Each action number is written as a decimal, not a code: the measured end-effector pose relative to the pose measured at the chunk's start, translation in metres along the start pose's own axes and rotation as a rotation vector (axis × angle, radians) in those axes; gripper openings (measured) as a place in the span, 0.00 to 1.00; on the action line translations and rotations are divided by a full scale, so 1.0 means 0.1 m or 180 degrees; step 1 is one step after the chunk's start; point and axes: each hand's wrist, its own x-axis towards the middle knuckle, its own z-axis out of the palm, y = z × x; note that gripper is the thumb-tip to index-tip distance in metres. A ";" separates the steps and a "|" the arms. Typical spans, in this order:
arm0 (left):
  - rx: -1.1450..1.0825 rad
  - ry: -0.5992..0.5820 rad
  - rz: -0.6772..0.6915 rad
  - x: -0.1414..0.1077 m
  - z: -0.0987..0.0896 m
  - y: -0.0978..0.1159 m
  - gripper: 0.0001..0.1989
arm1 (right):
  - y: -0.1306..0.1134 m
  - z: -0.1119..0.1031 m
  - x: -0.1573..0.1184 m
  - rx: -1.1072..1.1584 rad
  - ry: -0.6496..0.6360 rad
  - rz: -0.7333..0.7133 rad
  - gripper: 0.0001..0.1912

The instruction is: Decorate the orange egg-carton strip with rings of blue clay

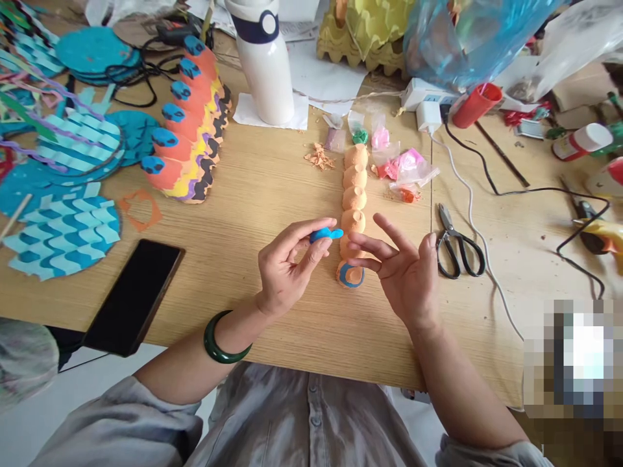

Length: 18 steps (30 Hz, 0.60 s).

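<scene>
Wood-grained desk (pixel 233 240), crowded along its far edge and both sides, runs in front of the seated person. At far left lie turquoise discs and a wavy paper-strip piece (pixel 65 230); a phone (pixel 136 295), its screen dark, rests near the front edge. Beyond it stretches a painted orange piece (pixel 187 133) with blue-topped bumps and yellow, purple and black bands. Next stands a white bottle (pixel 265 78), its navy band carrying a round white emblem. Wearing a dark green bangle (pixel 213 337), the left hand (pixel 287 266) pinches a blue lump (pixel 321 235) between thumb and fingers, above the desk. Just right, a bumpy orange strip (pixel 354 198) runs away from the person, blue around its nearest bump. Over its near part reaches the right hand (pixel 409 279), fingers loosely spread and grasping nothing; whether they touch the strip I can't tell. Small plastic packets (pixel 411 165) of pink lie behind, black-handled scissors (pixel 452 243) beside that hand, and, farther right, a white-capped container (pixel 581 141), its label too small to read.
</scene>
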 end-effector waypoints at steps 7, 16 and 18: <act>0.1151 -0.0591 0.1643 0.06 0.01 0.06 0.19 | -0.04 0.05 -0.04 0.0312 -0.0731 0.0562 0.53; 0.1094 -0.0566 0.1478 0.08 0.00 0.06 0.18 | -0.01 0.01 -0.02 0.0333 -0.0876 0.0692 0.57; 0.1051 -0.0327 0.1297 0.09 0.00 0.05 0.20 | 0.01 0.00 -0.03 0.0203 -0.0892 0.0599 0.56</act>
